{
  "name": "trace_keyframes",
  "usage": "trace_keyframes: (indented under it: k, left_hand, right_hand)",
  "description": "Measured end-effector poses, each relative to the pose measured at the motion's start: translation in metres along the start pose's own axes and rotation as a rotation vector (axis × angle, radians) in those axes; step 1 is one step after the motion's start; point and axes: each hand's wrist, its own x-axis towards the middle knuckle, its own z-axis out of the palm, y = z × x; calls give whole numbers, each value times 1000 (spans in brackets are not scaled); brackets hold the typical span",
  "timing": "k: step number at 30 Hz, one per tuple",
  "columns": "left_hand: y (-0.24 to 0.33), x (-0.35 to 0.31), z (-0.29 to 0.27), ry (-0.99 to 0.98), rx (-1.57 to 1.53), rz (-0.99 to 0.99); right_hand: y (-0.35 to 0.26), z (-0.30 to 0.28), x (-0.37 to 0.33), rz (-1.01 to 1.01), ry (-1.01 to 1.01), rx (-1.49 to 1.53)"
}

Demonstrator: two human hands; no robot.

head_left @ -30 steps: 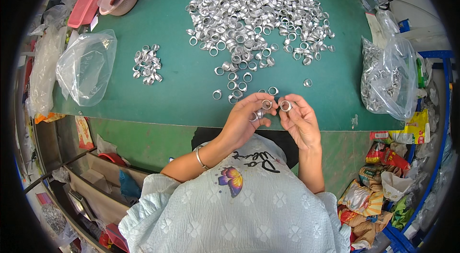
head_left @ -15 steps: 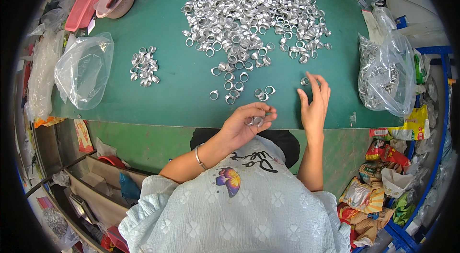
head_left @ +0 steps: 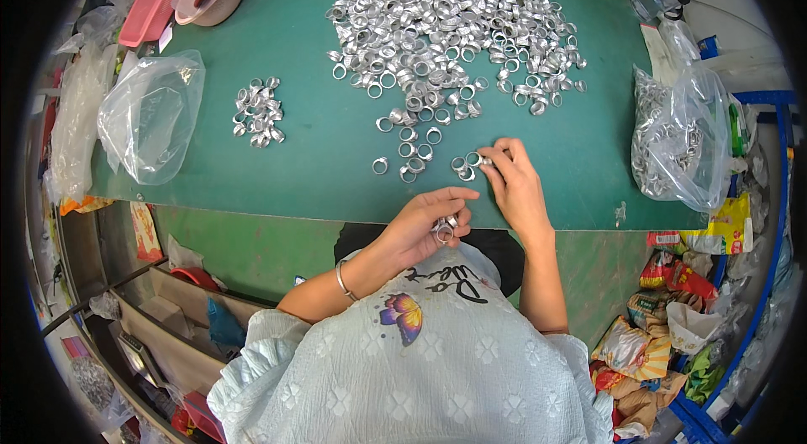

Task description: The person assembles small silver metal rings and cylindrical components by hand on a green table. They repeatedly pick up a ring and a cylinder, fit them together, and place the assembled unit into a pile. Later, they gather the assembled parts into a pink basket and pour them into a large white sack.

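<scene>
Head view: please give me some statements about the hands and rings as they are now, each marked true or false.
1. The left hand has several rings in its grip. True.
2. The bracelet is on the right wrist. False: it is on the left wrist.
3. The right hand is just beside a small ring cluster. True.
4. The large ring pile lies left of the smaller pile. False: it lies to the right.
</scene>
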Motion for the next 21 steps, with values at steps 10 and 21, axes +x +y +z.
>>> trace_keyframes:
  k: [10,21]
  left_hand:
    - [-1,-1,3,94,132,146]
    - [5,-4,18,113,612,669]
  right_hand:
    - [-5,5,-1,-22,36,-7]
    - [-25,-9,-21,659,-265,1702]
